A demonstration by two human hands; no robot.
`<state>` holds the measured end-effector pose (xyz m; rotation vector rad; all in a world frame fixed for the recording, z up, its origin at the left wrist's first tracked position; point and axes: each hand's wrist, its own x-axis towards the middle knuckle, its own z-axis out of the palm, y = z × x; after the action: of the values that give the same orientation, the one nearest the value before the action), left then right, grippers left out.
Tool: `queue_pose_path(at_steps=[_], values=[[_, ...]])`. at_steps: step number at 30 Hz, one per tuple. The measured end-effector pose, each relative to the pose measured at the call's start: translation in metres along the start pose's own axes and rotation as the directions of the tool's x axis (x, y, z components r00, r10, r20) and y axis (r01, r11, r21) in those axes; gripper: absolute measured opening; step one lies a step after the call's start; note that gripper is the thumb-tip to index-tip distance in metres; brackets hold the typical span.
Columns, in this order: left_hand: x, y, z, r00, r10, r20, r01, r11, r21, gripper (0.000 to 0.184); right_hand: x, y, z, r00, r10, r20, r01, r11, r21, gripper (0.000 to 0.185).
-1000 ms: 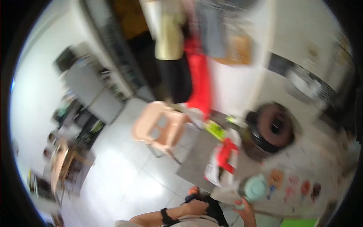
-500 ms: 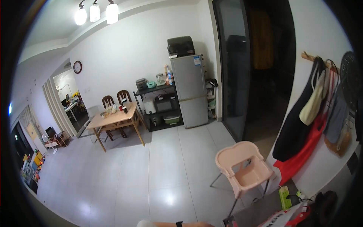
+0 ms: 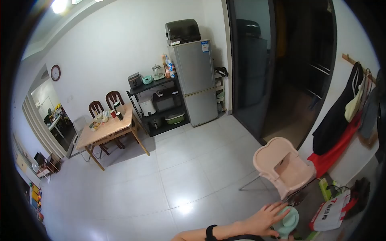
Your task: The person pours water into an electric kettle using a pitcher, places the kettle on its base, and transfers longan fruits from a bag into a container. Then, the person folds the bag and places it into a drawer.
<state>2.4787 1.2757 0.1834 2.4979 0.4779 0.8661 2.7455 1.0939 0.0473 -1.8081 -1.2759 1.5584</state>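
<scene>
So the thing here is a mint-green round container [image 3: 290, 221], smooth and pale, seen mostly from above so you're really just getting its top, with a raised bit across it. Left edge is partly covered, and the lower body's hidden, so can't tell if it's dead upright or tilted a little, or what's inside. It sits on the near side of the pink chair [image 3: 296, 172], straight below it in view and not touching.

Bright ceiling lamps [image 3: 60, 5] upper left, glare on floor tiles [image 3: 185, 208], dark curved fisheye edges
</scene>
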Motion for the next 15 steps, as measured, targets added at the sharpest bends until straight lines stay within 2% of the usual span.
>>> queue_pose_path(at_steps=[1,3,4,5,7,9,11,15], values=[[-0.009,-0.016,-0.015,1.000,-0.008,0.010,0.008,1.000,-0.001,0.081,0.024,-0.027,0.015,0.999,-0.002,0.032,0.001,1.000,0.012,0.008],[-0.025,-0.061,-0.048,0.965,-0.147,0.217,0.133,0.988,0.081,0.112,0.084,-0.087,0.047,0.994,-0.011,0.111,0.008,1.000,0.023,0.009],[-0.035,-0.089,-0.057,0.968,-0.172,0.182,0.139,0.974,0.177,0.116,0.115,-0.113,0.064,0.988,-0.017,0.152,0.013,1.000,0.027,0.010],[-0.046,-0.113,-0.075,0.969,-0.172,0.175,0.137,0.971,0.195,0.116,0.145,-0.137,0.079,0.982,-0.021,0.190,0.015,0.999,0.030,0.011],[-0.065,-0.162,-0.123,0.929,-0.336,0.155,0.297,0.927,0.230,0.111,0.212,-0.189,0.112,0.961,-0.019,0.277,0.010,0.999,0.035,0.014],[-0.088,-0.214,-0.163,0.933,-0.353,0.071,0.321,0.904,0.282,0.105,0.279,-0.240,0.149,0.932,-0.012,0.362,0.003,1.000,0.024,0.016],[-0.103,-0.263,-0.221,0.828,-0.544,0.134,0.473,0.807,0.353,0.102,0.344,-0.299,0.187,0.897,-0.009,0.442,0.007,1.000,0.007,0.019],[-0.148,-0.362,-0.321,0.745,-0.658,0.108,0.564,0.708,0.425,0.099,0.462,-0.398,0.260,0.835,0.038,0.548,-0.016,0.999,-0.045,0.024]])
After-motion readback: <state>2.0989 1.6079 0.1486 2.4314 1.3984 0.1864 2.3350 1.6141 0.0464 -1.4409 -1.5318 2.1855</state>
